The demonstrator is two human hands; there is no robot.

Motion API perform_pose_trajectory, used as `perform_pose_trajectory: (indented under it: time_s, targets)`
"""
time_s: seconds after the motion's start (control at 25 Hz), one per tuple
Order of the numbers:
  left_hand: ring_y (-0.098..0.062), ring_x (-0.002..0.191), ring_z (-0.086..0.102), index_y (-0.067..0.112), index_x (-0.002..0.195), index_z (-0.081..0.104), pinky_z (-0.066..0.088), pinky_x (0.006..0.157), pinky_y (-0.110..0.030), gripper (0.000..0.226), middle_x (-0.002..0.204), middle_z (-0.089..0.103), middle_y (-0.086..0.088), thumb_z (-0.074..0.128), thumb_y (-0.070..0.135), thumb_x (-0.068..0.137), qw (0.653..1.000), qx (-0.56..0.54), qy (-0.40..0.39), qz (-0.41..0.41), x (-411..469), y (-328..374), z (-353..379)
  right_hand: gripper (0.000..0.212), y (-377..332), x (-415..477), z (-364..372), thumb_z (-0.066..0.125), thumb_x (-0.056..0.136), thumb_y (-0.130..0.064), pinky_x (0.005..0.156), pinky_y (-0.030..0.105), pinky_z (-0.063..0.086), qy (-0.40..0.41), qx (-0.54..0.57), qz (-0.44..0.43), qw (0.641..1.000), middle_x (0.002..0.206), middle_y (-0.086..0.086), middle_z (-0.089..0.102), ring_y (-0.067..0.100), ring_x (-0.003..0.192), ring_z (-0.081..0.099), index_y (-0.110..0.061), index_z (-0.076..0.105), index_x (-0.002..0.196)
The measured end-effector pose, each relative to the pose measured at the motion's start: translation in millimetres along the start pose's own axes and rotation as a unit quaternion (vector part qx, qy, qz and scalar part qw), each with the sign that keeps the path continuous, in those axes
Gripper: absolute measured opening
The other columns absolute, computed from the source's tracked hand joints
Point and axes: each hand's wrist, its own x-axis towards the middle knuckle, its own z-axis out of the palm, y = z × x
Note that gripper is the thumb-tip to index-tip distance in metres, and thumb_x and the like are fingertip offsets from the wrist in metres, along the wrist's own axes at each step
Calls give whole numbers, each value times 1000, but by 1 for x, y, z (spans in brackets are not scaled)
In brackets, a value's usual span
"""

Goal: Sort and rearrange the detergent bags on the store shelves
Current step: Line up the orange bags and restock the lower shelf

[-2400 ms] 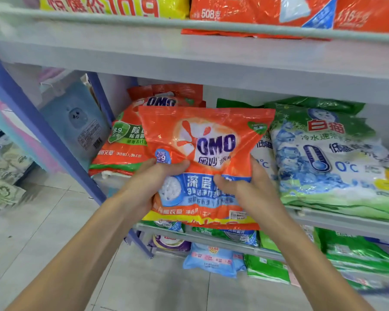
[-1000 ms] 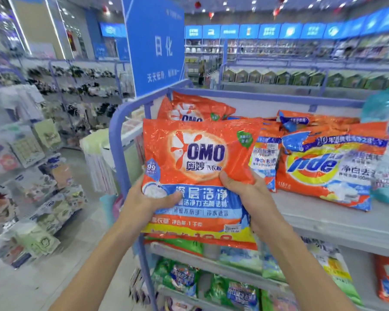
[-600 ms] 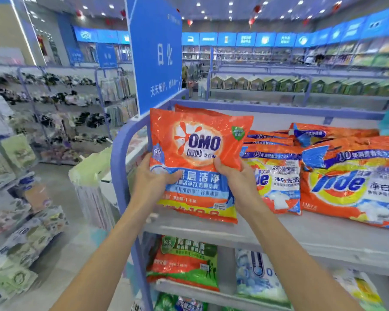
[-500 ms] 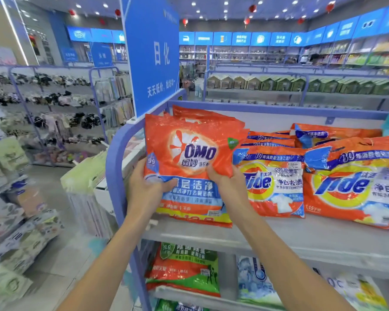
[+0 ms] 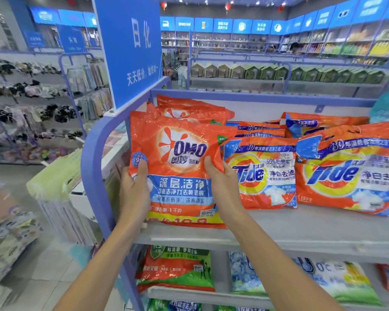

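Note:
An orange OMO detergent bag (image 5: 180, 162) stands tilted at the left end of the top shelf (image 5: 301, 227), its bottom edge on the shelf board. My left hand (image 5: 134, 189) grips its left edge with the thumb on the front. My right hand (image 5: 222, 185) grips its right side, thumb on the front near the logo. More OMO bags (image 5: 189, 110) lean behind it. To its right stand orange Tide bags (image 5: 263, 173), with a larger one (image 5: 346, 169) further right.
A blue rounded shelf frame (image 5: 92, 158) runs close to my left hand, with a blue sign (image 5: 130, 46) above it. The lower shelf holds an orange-green bag (image 5: 177, 270) and blue-green bags (image 5: 337, 279). Other store racks stand to the left and behind.
I lifted the OMO bag from the lower shelf up to the top shelf. It has moved in and down against the OMO bags at the left end, both hands still holding it.

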Motion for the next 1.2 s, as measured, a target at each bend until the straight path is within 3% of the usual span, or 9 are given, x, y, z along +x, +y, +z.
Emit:
perform_pose_trajectory:
  time_s: [0.08, 0.2, 0.28, 0.36, 0.44, 0.52, 0.76, 0.96, 1.2]
  targets:
    - [-18, 82, 77, 35, 115, 56, 62, 76, -49, 44, 100, 77, 4, 52, 71, 91, 1000, 20, 17, 7, 2, 0, 2, 21, -2, 1, -4, 67, 94, -50, 101, 50, 53, -15, -3, 17, 1000, 104, 4, 78, 27, 104, 72, -32, 77, 90]
    - [-13, 78, 72, 22, 117, 50, 54, 62, -33, 43, 95, 72, 5, 49, 61, 98, 995, 81, 38, 46, -7, 3, 3, 22, 4, 0, -12, 74, 88, -49, 92, 60, 54, 9, -23, -33, 999, 98, 7, 77, 35, 98, 72, -27, 75, 91]
    - [-15, 86, 68, 20, 121, 44, 49, 62, -31, 38, 103, 66, 3, 50, 52, 100, 987, 128, 62, 74, -17, 3, 5, 19, 9, -3, -16, 76, 88, -43, 88, 56, 57, 19, -48, -68, 996, 95, 0, 76, 26, 94, 73, -26, 71, 95]
    - [-24, 111, 62, 19, 136, 36, 53, 82, -42, 50, 127, 57, -5, 53, 48, 99, 978, 177, 62, 93, -27, -2, 8, 19, 12, -8, -18, 76, 89, -38, 84, 46, 60, 4, -100, -80, 992, 95, -4, 75, 16, 90, 72, -28, 66, 102]
    - [-30, 138, 41, 16, 156, 14, 42, 107, -52, 76, 151, 37, -12, 53, 47, 99, 963, 246, 51, 95, -37, -4, 10, 25, 13, -17, -20, 74, 92, -36, 74, 28, 58, -10, -174, -101, 979, 91, 0, 71, 10, 82, 68, -24, 60, 109]
    - [-32, 151, 20, 13, 160, -4, 28, 119, -51, 86, 164, 16, -12, 50, 43, 101, 950, 289, 49, 105, -51, -5, 14, 32, 15, -27, -24, 73, 93, -36, 69, 20, 50, -13, -228, -126, 965, 90, -1, 66, 8, 78, 63, -25, 55, 117]
    - [-30, 155, -12, 17, 162, 8, 5, 126, -51, 81, 168, -16, -13, 48, 50, 100, 903, 402, 9, 151, -103, -20, 25, 58, 20, -67, -59, 72, 91, -40, 106, 33, 48, -64, -334, -168, 925, 137, -14, 60, 7, 125, 55, -28, 49, 144]
    - [-24, 156, -11, 18, 162, 12, -1, 125, -51, 78, 170, -1, -9, 47, 50, 101, 878, 445, -22, 178, -163, -38, 34, 61, 17, -121, -127, 56, 101, -44, 118, 33, 31, -83, -482, -160, 858, 160, -6, 40, 14, 147, 34, -24, 39, 155]
    - [-28, 155, 12, 14, 157, 33, 12, 127, -46, 67, 166, 25, -10, 52, 44, 100, 868, 461, -69, 168, -255, -65, 63, 60, 31, -191, -223, 52, 102, -49, 118, 31, 29, -67, -512, -148, 843, 159, -4, 42, 15, 147, 35, -21, 41, 155]
